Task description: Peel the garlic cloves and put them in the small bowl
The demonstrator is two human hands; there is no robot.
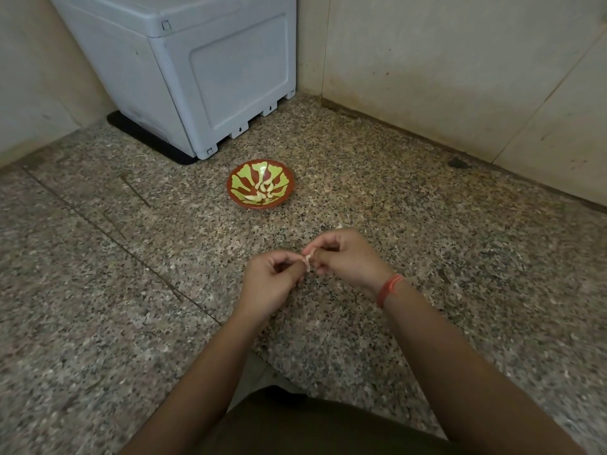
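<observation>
A small red bowl with a green pattern stands on the speckled stone floor and holds several peeled pale garlic cloves. Nearer to me, above the floor, both hands meet around one garlic clove with pale papery skin. My left hand pinches it from the left with curled fingers. My right hand pinches it from the right between thumb and fingers. Most of the clove is hidden by the fingertips. A red thread band circles my right wrist.
A grey plastic appliance on a black mat stands in the far corner, just behind the bowl. Beige walls close the back and right. The granite floor spreads around the bowl. My dark-clothed knee fills the lower edge.
</observation>
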